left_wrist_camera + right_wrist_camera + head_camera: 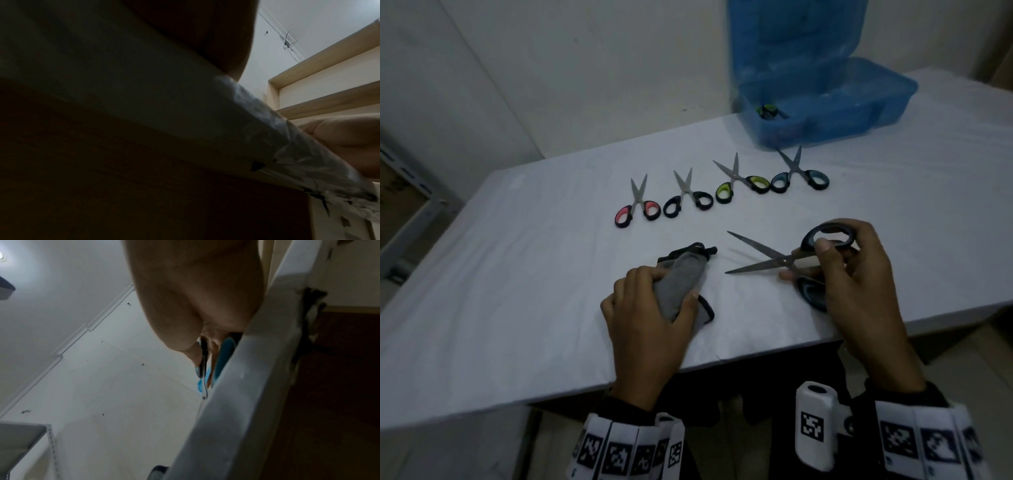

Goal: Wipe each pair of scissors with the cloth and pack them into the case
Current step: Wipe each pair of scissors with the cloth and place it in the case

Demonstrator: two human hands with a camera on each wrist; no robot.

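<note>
My right hand (859, 274) holds a pair of scissors (791, 260) near the front edge of the counter (517, 308), right of its middle. My fingers (825, 250) curl around its black handles, which have a blue lining; one loop stands above my knuckles, the other sits low under my palm. The two grey blades are spread wide apart and point left, their tips just above the white covering. In the right wrist view the blue lining (225, 356) shows between my fingers beside the counter's edge.

My left hand (650, 315) grips the cloth (681, 284), grey with a black border, bunched up under curled fingers and thumb, resting on the counter just left of the blade tips and not touching them.

Farther back, in a row across the middle of the counter, lie four more pairs, all with blades partly open and pointing away from me: pink-lined scissors (637, 205), all-black scissors (688, 195), green-lined scissors (739, 181) and teal-lined scissors (799, 171). At the back right corner stands the blue case (859, 102), translucent, lid raised, with one green-handled pair (767, 111) already inside near its left end.
</note>
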